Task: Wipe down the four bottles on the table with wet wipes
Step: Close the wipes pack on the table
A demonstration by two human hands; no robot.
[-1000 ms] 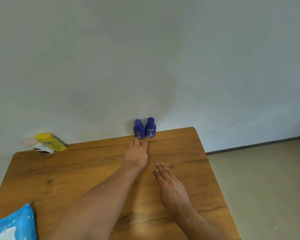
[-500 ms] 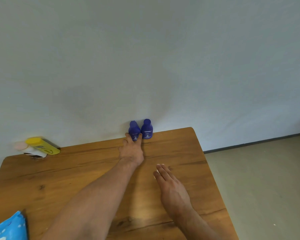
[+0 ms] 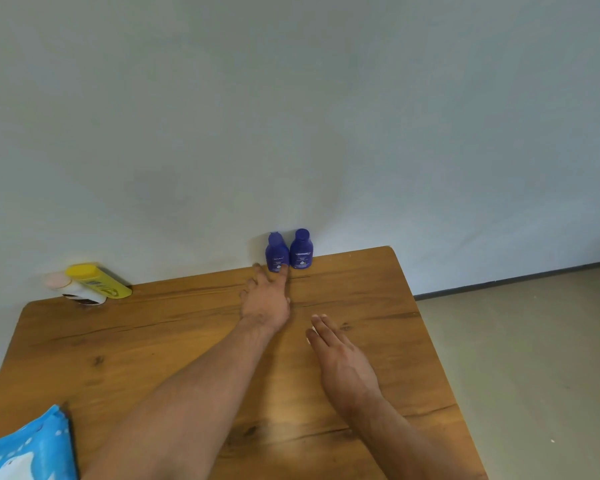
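Wipes pack (image 3: 28, 448) at near-left worktop (image 3: 153, 344) corner. White bottle (image 3: 75, 291) and yellow bottle (image 3: 97, 280) touching, far-left. Left grip (image 3: 265, 299) open, fingertip on left blue bottle (image 3: 276, 252); right blue bottle (image 3: 301, 249) just beside. Right grip (image 3: 343, 358) flat, empty.

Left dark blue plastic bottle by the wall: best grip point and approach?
Grip the left dark blue plastic bottle round its wide lower body, from the front-left: it stands upright, white wall behind, second dark blue bottle crowding its right. The left hand is nearest.
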